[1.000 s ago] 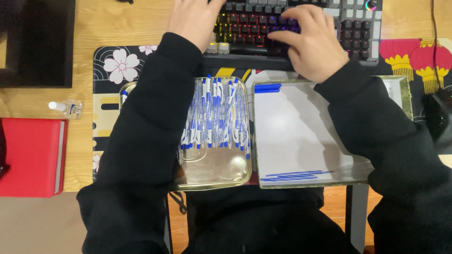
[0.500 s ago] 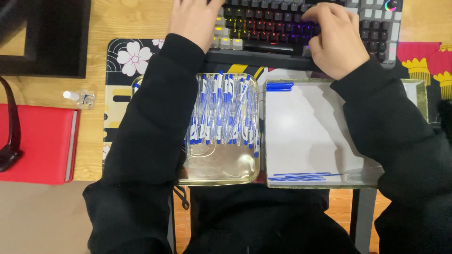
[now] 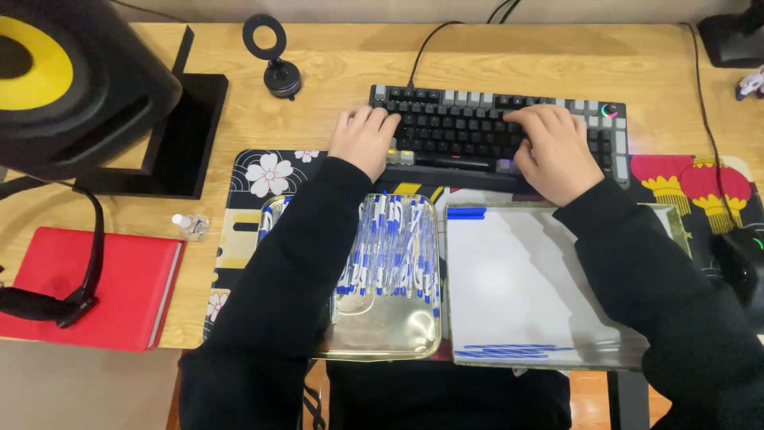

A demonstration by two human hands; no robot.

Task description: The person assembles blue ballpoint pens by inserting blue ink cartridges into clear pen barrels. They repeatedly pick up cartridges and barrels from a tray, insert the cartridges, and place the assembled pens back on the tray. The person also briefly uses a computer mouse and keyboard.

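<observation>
Both hands rest on the keyboard (image 3: 493, 131), palms down, fingers spread loosely over the keys; neither hand holds anything. The left hand (image 3: 364, 142) covers the keyboard's left end. The right hand (image 3: 555, 153) covers the right-centre keys. The keyboard's long axis runs side to side, square across both forearms, so each hand meets the keys end-on from the near edge.

Directly behind the left wrist, toward the body, lies the gold tray (image 3: 382, 338). It carries a heap of blue-and-clear pens (image 3: 390, 255). Most pens lie with their long axes running roughly away from the body, parallel to the left forearm, though several cross at slight angles. The left sleeve passes over the tray's left part and hides the pens there. The left hand is the nearer of the two to the pens; they sit just back from its heel.

Behind the right wrist lies the white sheet (image 3: 517, 291) on a second tray (image 3: 672, 227). One blue pen part (image 3: 466, 213) rests at the sheet's far-left corner, axis side to side, between the two hands and slightly nearer the right. Blue scribble lines (image 3: 509, 350) mark the sheet's near edge.

Well to the left of the left hand are a red notebook (image 3: 103, 287), black headphones (image 3: 72, 271) and a small clear bottle (image 3: 189, 224).
</observation>
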